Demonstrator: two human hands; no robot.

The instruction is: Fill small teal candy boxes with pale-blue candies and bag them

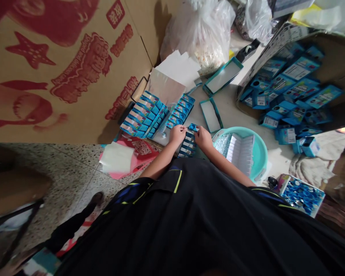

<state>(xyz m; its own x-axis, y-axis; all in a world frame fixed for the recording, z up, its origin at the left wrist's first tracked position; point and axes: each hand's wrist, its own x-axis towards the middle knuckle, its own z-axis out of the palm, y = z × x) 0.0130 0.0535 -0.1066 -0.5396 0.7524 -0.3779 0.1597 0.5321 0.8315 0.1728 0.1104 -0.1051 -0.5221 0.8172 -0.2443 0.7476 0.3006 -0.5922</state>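
Just in front of my body stands a row of small blue cardboard boxes point(187, 147). At its far end is a blue box with a round cut-out point(193, 126). My right hand point(203, 138) grips this box from the right. My left hand point(177, 135) is at its left edge, fingertips pinched together; what they hold is too small to make out. Beyond my hands lies another row of blue boxes with round openings point(180, 111). To the left, more blue boxes point(143, 115) are packed side by side in several rows.
A turquoise basin point(260, 153) with a folded white divider stands at right. Further right, a large carton point(339, 111) holds loose blue boxes. Two open blue trays point(225, 76) and plastic bags point(201, 34) lie beyond. A tall printed carton point(83, 115) walls the left side. Another person's hand point(14, 264) shows lower left.
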